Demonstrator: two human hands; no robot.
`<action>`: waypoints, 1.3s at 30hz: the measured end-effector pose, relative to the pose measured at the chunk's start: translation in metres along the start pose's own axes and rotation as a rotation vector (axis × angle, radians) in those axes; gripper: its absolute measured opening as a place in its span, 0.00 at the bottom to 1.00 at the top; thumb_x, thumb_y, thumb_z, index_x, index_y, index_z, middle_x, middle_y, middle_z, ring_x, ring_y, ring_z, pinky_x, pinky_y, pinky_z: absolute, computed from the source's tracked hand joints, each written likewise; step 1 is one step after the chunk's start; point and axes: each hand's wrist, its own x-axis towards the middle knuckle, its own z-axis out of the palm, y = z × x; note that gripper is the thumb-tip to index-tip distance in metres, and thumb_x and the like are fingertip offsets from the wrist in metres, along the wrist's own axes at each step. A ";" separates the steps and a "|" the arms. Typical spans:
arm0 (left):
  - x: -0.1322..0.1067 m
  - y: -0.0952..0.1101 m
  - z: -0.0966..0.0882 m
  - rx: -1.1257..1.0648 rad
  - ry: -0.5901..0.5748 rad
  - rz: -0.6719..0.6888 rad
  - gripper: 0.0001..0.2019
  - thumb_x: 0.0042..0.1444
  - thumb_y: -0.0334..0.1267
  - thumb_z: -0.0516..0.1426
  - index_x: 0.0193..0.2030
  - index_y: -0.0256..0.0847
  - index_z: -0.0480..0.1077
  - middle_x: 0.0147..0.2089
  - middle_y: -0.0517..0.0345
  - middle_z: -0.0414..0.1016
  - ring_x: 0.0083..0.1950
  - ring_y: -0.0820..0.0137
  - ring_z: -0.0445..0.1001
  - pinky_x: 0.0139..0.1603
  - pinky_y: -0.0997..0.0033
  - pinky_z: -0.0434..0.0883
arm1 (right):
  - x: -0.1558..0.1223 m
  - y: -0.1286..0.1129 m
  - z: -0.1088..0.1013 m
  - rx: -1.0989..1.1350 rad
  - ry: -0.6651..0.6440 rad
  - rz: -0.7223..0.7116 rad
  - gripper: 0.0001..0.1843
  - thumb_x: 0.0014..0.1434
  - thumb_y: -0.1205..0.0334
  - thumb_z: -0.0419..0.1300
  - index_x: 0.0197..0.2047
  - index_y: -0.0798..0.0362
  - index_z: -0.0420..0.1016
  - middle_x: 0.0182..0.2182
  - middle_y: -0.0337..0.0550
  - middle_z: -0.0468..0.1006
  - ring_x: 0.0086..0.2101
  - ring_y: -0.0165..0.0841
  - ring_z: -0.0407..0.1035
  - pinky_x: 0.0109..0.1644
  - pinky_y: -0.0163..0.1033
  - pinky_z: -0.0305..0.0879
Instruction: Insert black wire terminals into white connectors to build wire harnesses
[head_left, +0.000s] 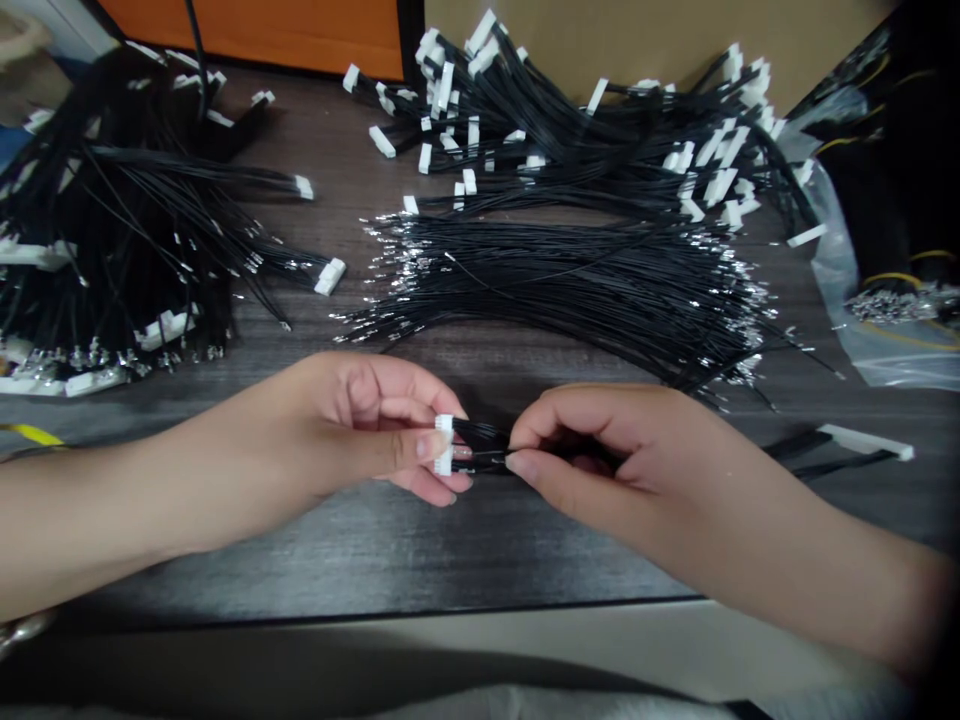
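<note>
left hand | gripping a white connector between thumb and fingers, seemingly steadying it | right hand | pinching its black wires just beside it, seemingly keeping them together — both working above the near counter — a crimped-wire bundle lying farther off

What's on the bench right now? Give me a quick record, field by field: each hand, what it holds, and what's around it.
Left hand: pinches a white multi-pin connector
Right hand: pinches the black wires leading from that connector
Nearby: a second white connector on the table, right of the right hand
Surface: dark wood-grain table
Center: bundle of black wires with metal terminals
Back: heap of black wires with white connectors
Left: another wire heap
Right edge: plastic bag
</note>
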 end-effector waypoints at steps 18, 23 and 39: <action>0.000 0.002 -0.002 -0.021 0.011 -0.019 0.02 0.55 0.32 0.62 0.35 0.39 0.76 0.35 0.59 0.80 0.39 0.70 0.79 0.43 0.75 0.77 | -0.006 -0.019 -0.010 -0.193 0.180 -0.170 0.10 0.57 0.72 0.59 0.25 0.54 0.73 0.19 0.29 0.69 0.19 0.18 0.59 0.21 0.24 0.55; 0.000 0.002 0.000 0.018 0.023 -0.024 0.02 0.54 0.30 0.63 0.35 0.38 0.76 0.34 0.61 0.79 0.38 0.73 0.78 0.42 0.78 0.77 | 0.006 -0.010 -0.004 0.014 -0.021 0.079 0.09 0.56 0.68 0.60 0.25 0.52 0.76 0.15 0.29 0.66 0.17 0.18 0.54 0.16 0.23 0.48; -0.001 0.000 -0.004 0.083 -0.011 0.010 0.03 0.58 0.34 0.60 0.38 0.39 0.76 0.35 0.63 0.78 0.38 0.73 0.77 0.44 0.75 0.76 | 0.005 -0.006 0.005 -0.040 0.081 -0.001 0.08 0.53 0.72 0.61 0.25 0.53 0.76 0.17 0.29 0.70 0.18 0.18 0.59 0.20 0.26 0.52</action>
